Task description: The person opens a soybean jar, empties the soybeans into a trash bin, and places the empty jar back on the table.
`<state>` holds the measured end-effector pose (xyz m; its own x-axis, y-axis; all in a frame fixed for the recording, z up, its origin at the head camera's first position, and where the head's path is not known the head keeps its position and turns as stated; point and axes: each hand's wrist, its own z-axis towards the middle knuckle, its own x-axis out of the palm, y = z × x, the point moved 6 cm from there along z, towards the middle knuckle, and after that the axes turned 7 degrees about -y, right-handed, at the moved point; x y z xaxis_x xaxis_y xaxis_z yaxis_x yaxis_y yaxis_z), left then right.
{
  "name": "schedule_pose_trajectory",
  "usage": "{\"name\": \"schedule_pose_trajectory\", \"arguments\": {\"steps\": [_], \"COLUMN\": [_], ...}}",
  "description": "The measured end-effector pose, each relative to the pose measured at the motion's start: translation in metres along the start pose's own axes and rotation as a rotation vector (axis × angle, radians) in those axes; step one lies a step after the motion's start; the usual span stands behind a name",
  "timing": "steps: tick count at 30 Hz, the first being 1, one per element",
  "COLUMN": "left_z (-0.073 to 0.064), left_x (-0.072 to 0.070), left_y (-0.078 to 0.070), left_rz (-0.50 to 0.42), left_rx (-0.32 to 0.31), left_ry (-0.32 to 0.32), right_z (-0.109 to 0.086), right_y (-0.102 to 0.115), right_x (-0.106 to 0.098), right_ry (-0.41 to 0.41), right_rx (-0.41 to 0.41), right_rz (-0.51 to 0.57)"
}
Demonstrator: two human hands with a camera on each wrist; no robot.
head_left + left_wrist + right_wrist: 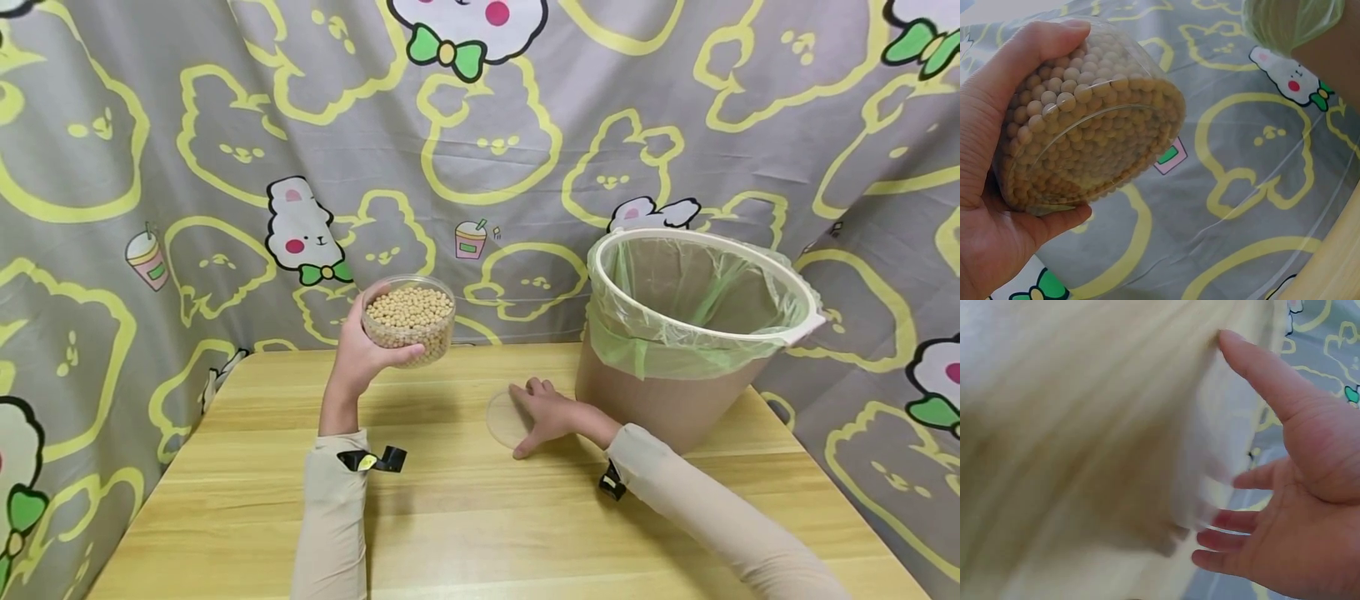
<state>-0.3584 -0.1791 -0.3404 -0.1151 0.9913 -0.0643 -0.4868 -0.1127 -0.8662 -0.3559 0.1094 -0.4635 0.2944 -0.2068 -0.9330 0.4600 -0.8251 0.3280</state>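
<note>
My left hand (358, 346) grips a clear round plastic tub (1107, 94) filled with soybeans (411, 308), raised above the tabletop. Thumb and fingers wrap its side, and no lid covers its top. In the left wrist view the tub's beans show through its wall and base. My right hand (551, 415) is low over the table at a thin clear round lid (502, 419). Thumb and fingers are spread apart around the lid's right part; contact with its edge is hard to make out. The right wrist view is blurred around the fingertips.
A large beige bin (667, 400) lined with a pale green plastic bag (637, 354) stands at the right, close behind my right forearm. The wooden table (465, 525) ends at a patterned grey curtain (517, 225) behind it.
</note>
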Motion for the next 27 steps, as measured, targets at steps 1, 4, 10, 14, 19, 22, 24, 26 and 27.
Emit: {"name": "schedule_pose_trajectory", "arguments": {"steps": [1,4,10,14,19,22,24,26,27], "left_z": [0.0,-0.001,-0.001,-0.001,0.0,-0.001,-0.001,-0.002,-0.002], "left_x": [0.0,0.0,0.001,0.002,0.005,0.006,0.007,0.009,0.009], "left_y": [0.0,0.0,0.0,-0.001,-0.001,0.0,0.002,0.003,0.003], "left_rz": [0.003,0.008,0.011,0.019,0.038,0.042,0.046,0.046,0.047], "left_rx": [-0.001,-0.006,-0.01,-0.005,-0.002,0.0,0.0,-0.001,-0.002], "left_ry": [-0.001,0.001,0.006,0.009,0.011,0.014,0.016,0.022,0.024], "right_z": [-0.001,-0.007,-0.033,-0.064,-0.104,-0.121,-0.126,-0.127,-0.127], "right_y": [0.002,0.008,0.042,0.074,0.091,0.086,0.079,0.071,0.066], "right_x": [-0.003,-0.016,-0.072,-0.127,-0.192,-0.216,-0.223,-0.222,-0.22], "right_ry": [0.011,0.055,0.084,-0.091,-0.504,-0.732,-0.833,-0.894,-0.916], "right_rx": [-0.004,-0.017,-0.096,-0.182,-0.243,-0.216,-0.184,-0.154,-0.139], "right_rz": [-0.015,-0.052,-0.002,-0.019,-0.1,-0.214,-0.299,-0.386,-0.424]}}
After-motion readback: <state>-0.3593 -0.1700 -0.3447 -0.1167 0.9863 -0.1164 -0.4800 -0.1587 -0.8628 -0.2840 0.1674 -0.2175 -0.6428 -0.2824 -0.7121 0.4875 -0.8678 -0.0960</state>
